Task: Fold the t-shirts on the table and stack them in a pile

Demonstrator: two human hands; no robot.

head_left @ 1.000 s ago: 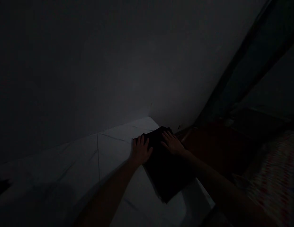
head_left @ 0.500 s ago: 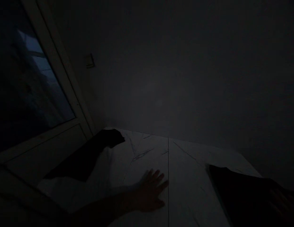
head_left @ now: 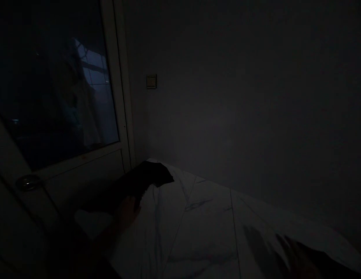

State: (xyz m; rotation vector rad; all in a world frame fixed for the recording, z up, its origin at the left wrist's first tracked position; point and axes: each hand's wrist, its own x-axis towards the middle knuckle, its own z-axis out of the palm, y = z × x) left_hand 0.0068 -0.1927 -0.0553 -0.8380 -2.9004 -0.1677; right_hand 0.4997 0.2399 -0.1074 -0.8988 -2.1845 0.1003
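Note:
The view is very dark. A flat black piece that looks like cloth [head_left: 148,174] lies at the far left of a white surface with grey marbled veins [head_left: 209,224]. My left hand [head_left: 129,213] is at its near edge, and its fingers look closed on that edge, though the dark hides the fingertips. At the lower right, my right hand [head_left: 299,259] is dim and blurred. Its fingers seem stretched out over the marbled surface, beside a second black cloth piece [head_left: 322,257] that is partly cut off by the frame.
A plain wall [head_left: 241,116] rises behind the marbled surface. On it is a light switch [head_left: 151,81]. To the left stands a door [head_left: 116,97] with a glass pane showing reflections, and a metal handle [head_left: 27,182] sits low on it.
My view has turned left. My left hand, spread flat on the marbled surface before, is now at the left black piece. My right hand has come off the right piece toward the middle.

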